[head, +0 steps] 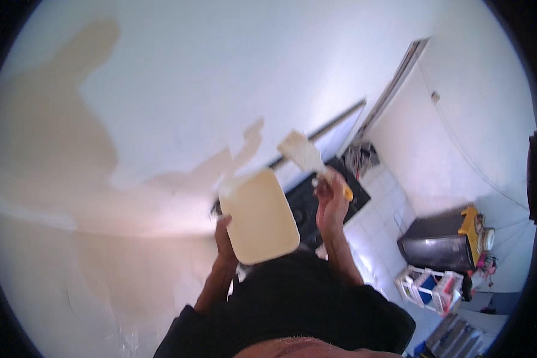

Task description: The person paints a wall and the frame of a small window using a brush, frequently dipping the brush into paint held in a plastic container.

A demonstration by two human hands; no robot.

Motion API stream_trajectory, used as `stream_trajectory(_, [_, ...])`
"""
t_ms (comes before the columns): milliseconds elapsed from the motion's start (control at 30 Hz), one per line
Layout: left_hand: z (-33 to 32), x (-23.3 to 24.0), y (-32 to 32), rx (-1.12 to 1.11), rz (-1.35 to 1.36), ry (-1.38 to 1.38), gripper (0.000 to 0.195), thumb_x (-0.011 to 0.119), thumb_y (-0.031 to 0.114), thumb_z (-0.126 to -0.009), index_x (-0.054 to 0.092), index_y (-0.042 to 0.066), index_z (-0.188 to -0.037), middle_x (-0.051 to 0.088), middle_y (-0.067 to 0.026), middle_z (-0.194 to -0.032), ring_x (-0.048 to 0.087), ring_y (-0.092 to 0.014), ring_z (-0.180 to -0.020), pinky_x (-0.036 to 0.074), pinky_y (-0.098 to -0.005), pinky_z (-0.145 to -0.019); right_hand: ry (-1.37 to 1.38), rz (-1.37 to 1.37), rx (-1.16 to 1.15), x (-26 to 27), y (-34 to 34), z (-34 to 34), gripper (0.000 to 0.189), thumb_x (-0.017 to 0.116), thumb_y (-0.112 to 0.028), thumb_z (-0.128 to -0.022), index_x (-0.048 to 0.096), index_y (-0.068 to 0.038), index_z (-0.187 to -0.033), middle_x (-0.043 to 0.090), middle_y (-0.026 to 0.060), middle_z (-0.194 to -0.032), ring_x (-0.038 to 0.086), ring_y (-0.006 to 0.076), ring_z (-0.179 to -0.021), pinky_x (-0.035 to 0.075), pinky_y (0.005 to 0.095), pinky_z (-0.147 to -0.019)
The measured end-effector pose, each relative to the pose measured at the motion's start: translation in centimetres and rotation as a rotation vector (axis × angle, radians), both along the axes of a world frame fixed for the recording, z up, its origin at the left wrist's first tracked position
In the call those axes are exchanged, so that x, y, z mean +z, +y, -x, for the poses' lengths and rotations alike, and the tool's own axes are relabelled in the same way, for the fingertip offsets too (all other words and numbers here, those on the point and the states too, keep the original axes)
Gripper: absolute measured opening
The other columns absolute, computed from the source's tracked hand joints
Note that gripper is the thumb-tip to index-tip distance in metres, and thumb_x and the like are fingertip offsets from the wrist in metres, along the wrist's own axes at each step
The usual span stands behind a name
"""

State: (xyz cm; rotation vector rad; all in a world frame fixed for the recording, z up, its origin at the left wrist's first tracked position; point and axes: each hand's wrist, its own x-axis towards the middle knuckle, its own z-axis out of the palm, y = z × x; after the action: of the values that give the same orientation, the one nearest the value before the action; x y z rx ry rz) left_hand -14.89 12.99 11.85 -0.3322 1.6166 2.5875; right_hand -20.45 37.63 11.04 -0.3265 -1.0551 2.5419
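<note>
My left hand (225, 239) grips the left edge of a cream rectangular plastic tub (262, 219), thumb over the rim. A paler whitish patch shows at the tub's upper left corner. My right hand (332, 201) holds a wide flat paintbrush (302, 152) by its handle, which has a yellow end. The brush head points up and left, raised beyond the tub and apart from it. Its head looks cream and is slightly blurred. Ahead and to the left is a pale wall (183, 89), with my shadow across it.
A black flat-topped unit, possibly a stove (304, 215), stands below my hands. A framed panel (335, 129) leans beyond it. To the right are a small dark refrigerator (436, 250), a white rack (429, 288) with items and a tiled floor (376, 223). A cable (465, 156) runs along the right wall.
</note>
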Motion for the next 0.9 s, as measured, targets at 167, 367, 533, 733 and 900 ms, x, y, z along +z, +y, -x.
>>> stream_trajectory(167, [-0.5, 2.2, 2.1, -0.046, -0.283, -0.079, 0.04, 0.043, 0.032, -0.096, 0.064, -0.001, -0.102, 0.067, -0.0087, -0.092, 0.065, -0.016, -0.081, 0.054, -0.0328, -0.07, -0.041, 0.037, -0.018, -0.4, -1.1, -1.2, 0.037, 0.056, -0.029, -0.099, 0.055, -0.001, -0.122, 0.067, 0.0107, -0.103, 0.068, 0.0186, -0.085, 0.058, 0.0321, -0.072])
stream_trajectory(367, [1.9, 0.0, 3.1, -0.249, -0.138, 0.006, 0.036, 0.042, 0.031, -0.094, 0.062, 0.001, -0.098, 0.067, -0.0097, -0.084, 0.066, -0.018, -0.075, 0.054, -0.0314, -0.067, -0.049, -0.164, -0.135, 1.2, -2.1, -1.1, 0.038, 0.056, -0.028, -0.099, 0.054, 0.001, -0.124, 0.066, 0.0139, -0.105, 0.069, 0.0211, -0.085, 0.06, 0.0325, -0.07])
stream_trajectory(533, [3.1, -2.5, 3.2, -0.37, -0.362, -0.094, 0.037, 0.041, 0.03, -0.096, 0.06, -0.001, -0.103, 0.066, -0.0128, -0.084, 0.066, -0.019, -0.076, 0.054, -0.0308, -0.07, -0.103, -0.219, -0.182, 1.6, -2.3, -1.0, 0.035, 0.054, -0.03, -0.1, 0.054, -0.003, -0.123, 0.065, 0.0129, -0.103, 0.067, 0.0201, -0.081, 0.059, 0.0321, -0.067])
stream_trajectory(733, [2.9, -3.7, 4.2, -0.331, -0.289, -0.07, 0.033, 0.046, 0.029, -0.096, 0.06, 0.001, -0.107, 0.065, -0.01, -0.099, 0.063, -0.016, -0.093, 0.052, -0.0317, -0.082, -0.071, -0.183, -0.161, 1.4, -2.0, -1.9, 0.037, 0.053, -0.033, -0.1, 0.055, -0.003, -0.121, 0.063, 0.0105, -0.1, 0.067, 0.0191, -0.082, 0.057, 0.0293, -0.063])
stream_trajectory(900, [1.5, 1.5, 4.6, -0.345, -0.39, -0.123, 0.038, 0.046, 0.032, -0.097, 0.06, 0.0, -0.112, 0.066, -0.0113, -0.105, 0.065, -0.018, -0.096, 0.052, -0.0315, -0.083, 0.003, -0.237, -0.174, 2.7, -2.2, -1.8, 0.041, 0.051, -0.034, -0.101, 0.051, 0.002, -0.122, 0.063, 0.0145, -0.1, 0.067, 0.0224, -0.076, 0.058, 0.0302, -0.06])
